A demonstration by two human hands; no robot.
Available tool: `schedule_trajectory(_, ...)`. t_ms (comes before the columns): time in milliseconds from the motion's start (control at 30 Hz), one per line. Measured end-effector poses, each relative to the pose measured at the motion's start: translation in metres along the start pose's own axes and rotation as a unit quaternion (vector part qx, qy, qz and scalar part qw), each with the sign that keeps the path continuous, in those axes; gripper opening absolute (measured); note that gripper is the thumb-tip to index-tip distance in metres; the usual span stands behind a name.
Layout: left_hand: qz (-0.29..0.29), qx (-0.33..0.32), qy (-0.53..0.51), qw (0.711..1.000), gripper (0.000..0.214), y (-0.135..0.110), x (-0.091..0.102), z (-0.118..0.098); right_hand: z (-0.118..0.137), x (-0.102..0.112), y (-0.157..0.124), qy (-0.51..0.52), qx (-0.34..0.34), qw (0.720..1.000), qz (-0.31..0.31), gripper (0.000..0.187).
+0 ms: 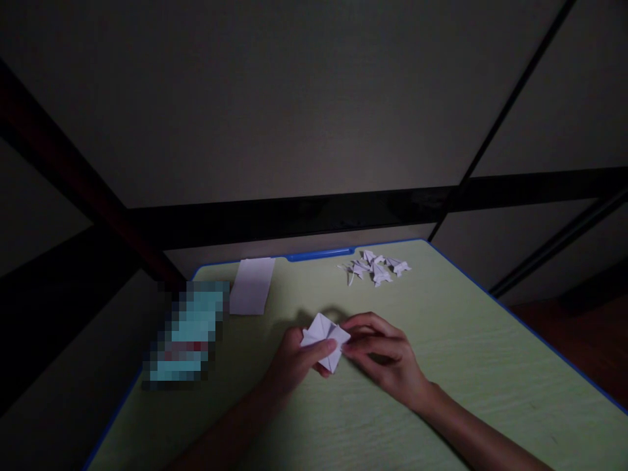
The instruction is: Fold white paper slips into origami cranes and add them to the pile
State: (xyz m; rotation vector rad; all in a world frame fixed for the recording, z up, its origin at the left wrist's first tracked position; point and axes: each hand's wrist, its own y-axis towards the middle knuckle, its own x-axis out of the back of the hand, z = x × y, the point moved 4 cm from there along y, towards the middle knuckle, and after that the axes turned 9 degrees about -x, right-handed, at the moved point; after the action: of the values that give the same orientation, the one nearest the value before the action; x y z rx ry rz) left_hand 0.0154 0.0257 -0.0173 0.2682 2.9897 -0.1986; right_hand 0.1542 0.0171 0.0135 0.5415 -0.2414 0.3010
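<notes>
A small folded white paper [321, 327], roughly diamond-shaped with crease lines, is held above the table in front of me. My left hand [297, 356] grips it from the left, thumb lying across its face and fingers underneath. At the paper's right corner, my right hand [387, 356] pinches the edge between thumb and fingertips. Beyond my hands lies a cluster of several small folded white paper figures [379, 269], with thin pale strips beside it.
A white paper sheet [252, 286] lies at the table's far left. Nearer, a blurred-out turquoise object [191, 333] rests by the left edge. The pale green table [466, 366] has a blue rim, and a blue strip [321, 254] marks its far side. Panelled doors [294, 98] stand behind it.
</notes>
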Motion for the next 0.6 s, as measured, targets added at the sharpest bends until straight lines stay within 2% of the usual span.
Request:
schedule_trajectory(167,-0.014,0.000,-0.009,1.000,0.020,0.0002,0.0010,0.0007,0.0011,-0.0008,-0.0034,-0.012,0.029,0.999,0.023,0.022)
schedule_trajectory(400,-0.004,0.006,-0.009,1.000,0.019,0.0004,0.0018,0.0005,0.0044,-0.0011,-0.0041,-0.048,0.060,0.996,0.043,0.024)
schedule_trajectory(500,-0.015,0.007,-0.003,1.000,0.020,0.0009,0.0004,-0.0014,0.0039,-0.0015,-0.0027,-0.037,0.047,0.997,0.039,0.023)
schedule_trajectory(600,-0.042,-0.010,0.001,0.999,0.020,0.0007,-0.0004,-0.0033,0.0027,0.0001,0.0001,-0.008,-0.011,1.000,0.001,0.016)
